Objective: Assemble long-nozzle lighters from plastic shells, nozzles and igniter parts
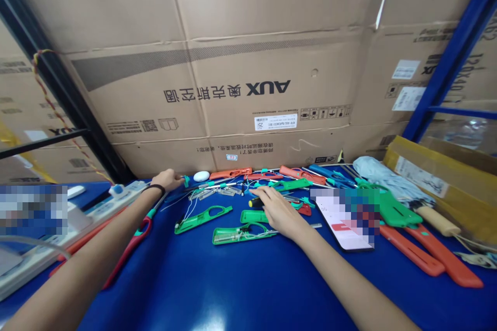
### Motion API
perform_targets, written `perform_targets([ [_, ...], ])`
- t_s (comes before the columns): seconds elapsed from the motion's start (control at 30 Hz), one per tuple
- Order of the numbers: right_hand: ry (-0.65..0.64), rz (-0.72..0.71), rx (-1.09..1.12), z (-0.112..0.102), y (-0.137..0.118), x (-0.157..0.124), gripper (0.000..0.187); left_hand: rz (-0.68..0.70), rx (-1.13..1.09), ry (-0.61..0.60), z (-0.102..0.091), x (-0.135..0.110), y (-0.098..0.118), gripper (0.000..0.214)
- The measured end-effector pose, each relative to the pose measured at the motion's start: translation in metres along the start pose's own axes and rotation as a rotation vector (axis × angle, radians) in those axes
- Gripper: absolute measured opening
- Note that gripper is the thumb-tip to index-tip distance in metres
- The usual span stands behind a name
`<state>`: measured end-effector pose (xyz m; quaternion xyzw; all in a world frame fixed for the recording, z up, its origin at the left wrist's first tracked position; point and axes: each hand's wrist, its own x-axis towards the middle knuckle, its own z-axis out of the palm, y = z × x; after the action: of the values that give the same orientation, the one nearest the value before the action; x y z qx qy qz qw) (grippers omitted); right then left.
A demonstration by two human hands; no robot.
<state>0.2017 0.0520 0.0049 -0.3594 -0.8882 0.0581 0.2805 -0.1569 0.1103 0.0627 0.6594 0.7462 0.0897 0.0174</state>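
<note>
My left hand (169, 180), with a dark band at the wrist, is at the back left of the blue table. Its fingers are closed at a small teal plastic piece (187, 181). My right hand (276, 211) reaches over the parts in the middle, fingers stretched out and slightly apart. Beneath its fingertips is a yellow-and-black handle (254, 202), partly covered. Closer in lie a green lighter casing half (225, 236) with parts inside and another green casing half (202, 219) with thin wires. Clear small tanks (221, 192) are between the hands.
Orange casings (231, 173) and metal rods lie along the back. On the right are a phone (341, 222), assembled green and orange lighters (411, 240) and a folded umbrella (392, 178). Power strips (83, 227) and red lighters (130, 253) lie left. A cardboard wall (233, 62) stands behind.
</note>
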Motion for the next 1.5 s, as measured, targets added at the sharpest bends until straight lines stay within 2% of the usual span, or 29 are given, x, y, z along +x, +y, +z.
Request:
perform_targets([
  [0.1,0.057,0.037,-0.005,-0.001,0.003,0.002,0.049,-0.112,-0.024,-0.021,-0.008,-0.008,0.006,0.031],
  [0.2,0.104,0.057,-0.009,-0.004,-0.001,0.003,0.036,-0.118,-0.101,0.017,-0.014,-0.017,0.026,0.03],
  [0.27,0.139,0.044,0.001,-0.006,-0.007,0.004,0.028,-0.044,-0.186,0.039,-0.015,-0.029,0.049,0.026],
  [0.33,0.18,-0.003,0.045,-0.01,-0.015,0.003,0.024,0.087,-0.288,0.022,-0.013,-0.048,0.075,0.03],
  [0.43,0.22,-0.078,0.166,-0.016,-0.026,0.001,0.034,0.28,-0.409,-0.031,-0.004,-0.085,0.112,0.029],
  [0.53,0.153,-0.096,0.249,-0.021,-0.031,-0.001,0.034,0.453,-0.511,-0.056,0.006,-0.117,0.135,0.026],
  [0.6,0.1,-0.078,0.268,-0.023,-0.03,-0.002,0.029,0.472,-0.512,0.024,0.011,-0.128,0.143,0.022],
  [0.67,0.076,-0.068,0.258,-0.023,-0.028,-0.003,0.025,0.459,-0.493,0.068,0.017,-0.132,0.147,0.019],
  [0.8,0.051,-0.068,0.227,-0.02,-0.027,-0.003,0.017,0.419,-0.514,0.051,0.027,-0.132,0.151,0.018],
  [0.97,0.06,0.029,0.32,-0.014,-0.034,-0.003,0.028,0.35,-0.542,0.106,0.04,-0.138,0.154,0.019],
  [1.1,0.113,0.079,0.384,-0.007,-0.037,-0.003,0.019,0.333,-0.551,0.147,0.046,-0.143,0.154,0.023],
  [1.17,0.121,0.059,0.44,-0.003,-0.036,-0.002,0.022,0.333,-0.535,0.181,0.048,-0.145,0.154,0.021],
  [1.27,0.09,0.016,0.534,0.002,-0.034,-0.002,0.032,0.35,-0.447,0.245,0.053,-0.148,0.153,0.018],
  [1.33,0.059,0.008,0.532,0.003,-0.033,-0.002,0.032,0.364,-0.394,0.246,0.055,-0.149,0.151,0.018],
  [1.5,-0.079,-0.027,0.333,-0.01,-0.027,-0.004,0.035,0.501,-0.335,0.196,0.055,-0.151,0.137,0.018],
])
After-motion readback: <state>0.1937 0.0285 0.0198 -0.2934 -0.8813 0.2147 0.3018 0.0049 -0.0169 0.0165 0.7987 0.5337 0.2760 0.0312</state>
